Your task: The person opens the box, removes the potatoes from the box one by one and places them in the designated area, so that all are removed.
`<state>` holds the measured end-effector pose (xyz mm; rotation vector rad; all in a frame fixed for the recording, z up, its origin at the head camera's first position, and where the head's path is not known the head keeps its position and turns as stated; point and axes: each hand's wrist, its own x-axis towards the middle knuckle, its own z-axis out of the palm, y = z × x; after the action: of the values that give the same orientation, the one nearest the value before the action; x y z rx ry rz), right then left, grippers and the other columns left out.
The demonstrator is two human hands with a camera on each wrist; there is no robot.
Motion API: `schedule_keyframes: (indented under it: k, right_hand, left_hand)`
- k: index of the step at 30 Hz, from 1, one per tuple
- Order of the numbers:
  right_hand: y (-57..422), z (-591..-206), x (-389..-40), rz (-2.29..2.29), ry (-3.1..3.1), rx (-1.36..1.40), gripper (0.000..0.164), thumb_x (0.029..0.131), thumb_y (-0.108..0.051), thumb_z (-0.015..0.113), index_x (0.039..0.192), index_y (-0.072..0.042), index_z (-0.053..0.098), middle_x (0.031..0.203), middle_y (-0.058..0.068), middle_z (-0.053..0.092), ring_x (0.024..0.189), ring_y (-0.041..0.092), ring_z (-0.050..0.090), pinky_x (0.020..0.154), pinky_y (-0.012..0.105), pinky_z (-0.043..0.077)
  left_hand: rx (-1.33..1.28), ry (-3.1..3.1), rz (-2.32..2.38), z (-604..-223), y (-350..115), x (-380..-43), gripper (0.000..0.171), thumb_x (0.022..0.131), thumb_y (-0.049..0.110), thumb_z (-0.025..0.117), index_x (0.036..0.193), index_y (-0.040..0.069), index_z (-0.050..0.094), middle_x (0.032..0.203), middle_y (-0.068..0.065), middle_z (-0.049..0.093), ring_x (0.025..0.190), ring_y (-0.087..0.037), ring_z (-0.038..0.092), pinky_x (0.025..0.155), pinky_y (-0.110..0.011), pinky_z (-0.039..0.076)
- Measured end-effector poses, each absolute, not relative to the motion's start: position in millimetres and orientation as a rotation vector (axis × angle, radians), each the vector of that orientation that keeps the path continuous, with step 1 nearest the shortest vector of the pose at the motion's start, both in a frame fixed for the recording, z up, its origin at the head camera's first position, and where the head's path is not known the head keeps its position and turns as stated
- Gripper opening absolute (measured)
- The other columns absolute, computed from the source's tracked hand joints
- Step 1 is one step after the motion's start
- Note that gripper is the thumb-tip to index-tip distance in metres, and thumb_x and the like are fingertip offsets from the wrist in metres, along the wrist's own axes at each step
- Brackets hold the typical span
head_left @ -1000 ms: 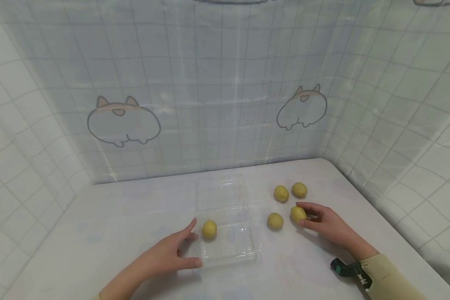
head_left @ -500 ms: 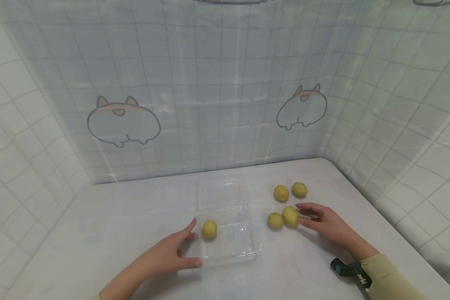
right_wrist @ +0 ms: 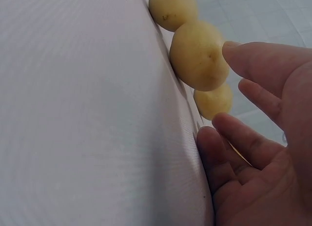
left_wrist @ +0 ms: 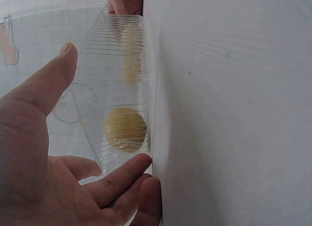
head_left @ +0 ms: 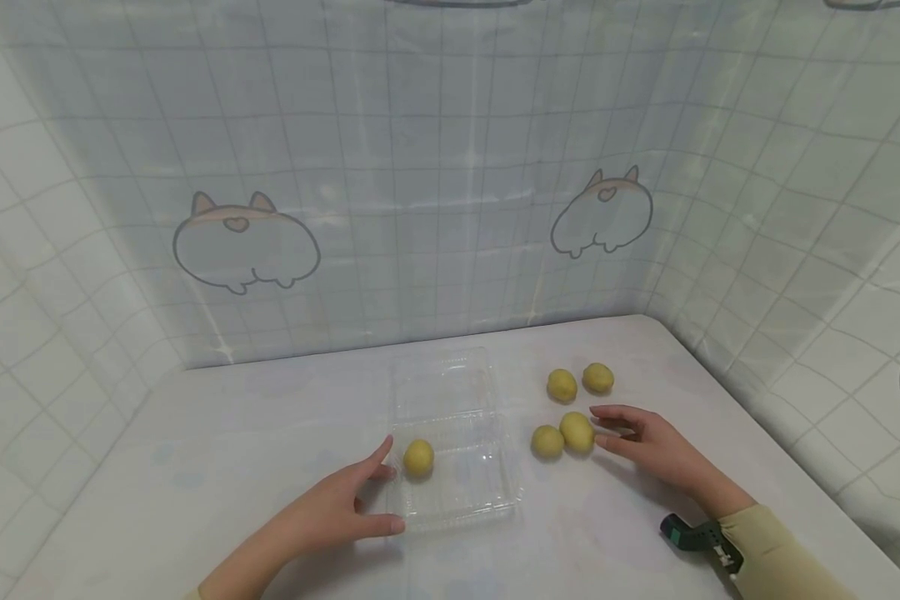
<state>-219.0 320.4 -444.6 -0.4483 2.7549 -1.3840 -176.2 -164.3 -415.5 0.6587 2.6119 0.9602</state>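
A clear plastic clamshell box (head_left: 461, 492) lies with its lid (head_left: 442, 387) folded back, away from me. One yellow lemon (head_left: 418, 459) sits at the left side of its base. My left hand (head_left: 337, 510) is spread beside that left side, thumb and fingers apart at the ribbed wall (left_wrist: 109, 36). On the right, my right hand (head_left: 656, 448) is held low over the table with loosely bent fingers and nothing in its grasp. Just off its fingertips lies a lemon (head_left: 577, 433), side by side with a second lemon (head_left: 547, 442).
Two more lemons, one left (head_left: 562, 385) and one right (head_left: 598, 378), lie farther back on the white tabletop (head_left: 270, 433). Behind the table hangs a grid-patterned curtain (head_left: 435, 208), which also runs along both sides. A dark strap (head_left: 693, 535) sits at the right sleeve (head_left: 780, 554).
The lemon that was at my right fingertips has moved left, away from them and up against its neighbour. Both hands have stayed nearly still.
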Motion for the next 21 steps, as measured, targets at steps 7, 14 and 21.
schedule_keyframes:
  k: [7,14,21]
  right_hand:
    - [320,-444,-221,-1.386,2.757,-0.509,0.051,0.091,-0.034,0.073,0.134,-0.008,0.061,0.131,0.005,0.062,0.121,0.028,0.057,0.093,0.037,0.049]
    - [315,-445,-224,-1.373,2.693,-0.59,0.055,0.09,-0.032,0.075,0.137,-0.01,0.058,0.135,0.005,0.059,0.125,0.03,0.054,0.093,0.037,0.05]
    - [310,-444,-225,-1.332,2.708,-0.603,0.056,0.087,-0.032,0.078,0.137,-0.015,0.058,0.133,0.002,0.06,0.123,0.028,0.055,0.089,0.034,0.051]
  left_hand:
    - [0.649,2.627,0.948,-414,-163,-174,0.106,0.081,0.06,0.073,0.16,0.016,0.018,0.136,0.004,0.058,0.083,-0.01,0.057,0.082,-0.036,0.047]
    - [0.647,2.618,0.956,-413,-163,-174,0.106,0.081,0.06,0.073,0.16,0.016,0.018,0.137,0.003,0.058,0.087,-0.011,0.059,0.085,-0.038,0.048]
    - [0.633,2.612,0.962,-413,-163,-174,0.106,0.081,0.059,0.074,0.16,0.015,0.018,0.138,0.001,0.057,0.09,-0.013,0.059,0.085,-0.041,0.048]
